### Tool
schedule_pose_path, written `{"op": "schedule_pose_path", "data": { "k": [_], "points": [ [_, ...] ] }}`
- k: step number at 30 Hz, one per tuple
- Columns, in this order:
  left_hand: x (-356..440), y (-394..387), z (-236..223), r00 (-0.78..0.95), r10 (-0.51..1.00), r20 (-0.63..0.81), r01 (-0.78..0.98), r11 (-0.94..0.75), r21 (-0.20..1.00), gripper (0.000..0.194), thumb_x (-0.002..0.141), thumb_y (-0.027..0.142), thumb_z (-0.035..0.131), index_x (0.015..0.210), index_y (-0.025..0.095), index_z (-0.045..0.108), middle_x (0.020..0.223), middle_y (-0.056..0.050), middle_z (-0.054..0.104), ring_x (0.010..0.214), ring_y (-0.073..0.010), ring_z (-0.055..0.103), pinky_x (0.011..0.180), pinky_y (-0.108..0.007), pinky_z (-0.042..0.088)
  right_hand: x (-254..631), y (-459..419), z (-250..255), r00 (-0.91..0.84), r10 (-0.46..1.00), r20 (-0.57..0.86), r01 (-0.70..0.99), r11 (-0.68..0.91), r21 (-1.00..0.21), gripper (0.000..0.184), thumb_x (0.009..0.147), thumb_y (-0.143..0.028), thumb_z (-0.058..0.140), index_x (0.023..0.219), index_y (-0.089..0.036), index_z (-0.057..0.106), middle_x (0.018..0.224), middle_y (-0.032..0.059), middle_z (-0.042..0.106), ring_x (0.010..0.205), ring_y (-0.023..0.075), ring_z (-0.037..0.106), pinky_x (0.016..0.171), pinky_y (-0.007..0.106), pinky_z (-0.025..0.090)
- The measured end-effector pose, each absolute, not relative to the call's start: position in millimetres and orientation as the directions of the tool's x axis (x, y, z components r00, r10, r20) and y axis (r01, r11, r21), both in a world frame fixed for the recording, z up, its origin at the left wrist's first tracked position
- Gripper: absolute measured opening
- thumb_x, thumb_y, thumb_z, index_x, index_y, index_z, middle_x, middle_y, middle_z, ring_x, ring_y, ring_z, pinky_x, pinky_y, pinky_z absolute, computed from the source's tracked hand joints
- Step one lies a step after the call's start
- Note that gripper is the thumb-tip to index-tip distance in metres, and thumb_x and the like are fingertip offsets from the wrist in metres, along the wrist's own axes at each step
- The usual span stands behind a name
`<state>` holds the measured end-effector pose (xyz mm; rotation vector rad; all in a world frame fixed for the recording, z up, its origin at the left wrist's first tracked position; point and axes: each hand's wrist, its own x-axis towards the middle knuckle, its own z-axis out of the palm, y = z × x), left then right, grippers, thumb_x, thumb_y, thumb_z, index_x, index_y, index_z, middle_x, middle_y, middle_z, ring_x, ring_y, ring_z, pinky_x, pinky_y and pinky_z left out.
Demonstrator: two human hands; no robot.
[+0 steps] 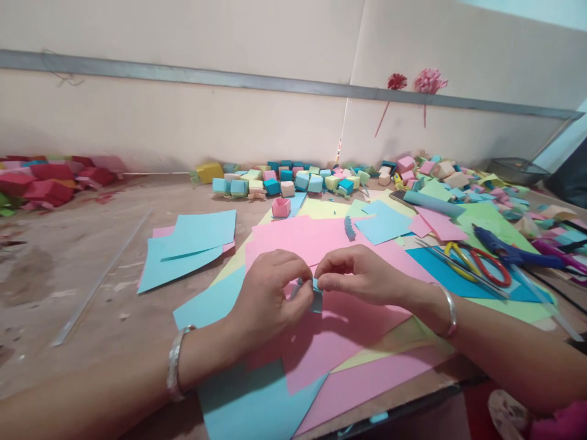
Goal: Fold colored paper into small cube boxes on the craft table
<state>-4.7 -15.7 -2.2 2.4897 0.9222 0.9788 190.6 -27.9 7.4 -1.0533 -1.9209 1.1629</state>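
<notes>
My left hand point(270, 296) and my right hand point(358, 275) meet over a spread of pink and blue paper sheets point(321, 330), both pinching a small folded light blue paper strip point(315, 294) between fingertips. Each wrist wears a silver bangle. The fingers of both hands are curled closed around the strip, which is partly hidden by them. A small pink paper box point(280, 207) sits on the sheets just beyond my hands.
Red-and-yellow scissors point(481, 263) and a blue glue gun point(513, 247) lie at the right. Several small folded paper cubes point(293, 177) line the back by the wall. Red paper boxes point(46, 180) are piled far left. A clear ruler point(98, 281) lies on the wooden table.
</notes>
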Motion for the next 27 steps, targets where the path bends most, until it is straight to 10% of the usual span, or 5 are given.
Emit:
{"op": "schedule_pose_path", "data": {
  "k": [21,27],
  "points": [
    [-7.6,-21.3,-3.1,0.684,0.496,0.535,0.411,-0.868,0.279,0.014,0.081,0.009,0.048,0.078,0.017,0.058,0.082,-0.006,0.065,0.083,-0.0215,0.056,0.080,-0.040,0.039,188.1,-32.2,1.4,-0.437,0.888,0.147,0.340,0.314,-0.886,0.007,0.077,-0.018,0.069,0.071,-0.016,0.065,0.067,-0.0014,0.064,0.060,0.0091,0.054,0.057,0.023,0.044],
    [-7.4,-19.2,-0.8,0.628,0.605,0.490,0.446,-0.795,0.410,0.016,0.084,0.013,0.046,0.076,0.018,0.058,0.076,-0.004,0.063,0.079,-0.0196,0.054,0.076,-0.036,0.039,190.6,-30.8,3.0,-0.450,0.871,0.197,0.345,0.373,-0.862,0.008,0.081,-0.023,0.068,0.077,-0.016,0.065,0.072,-0.0002,0.065,0.063,0.0095,0.054,0.059,0.023,0.045]
  ]
}}
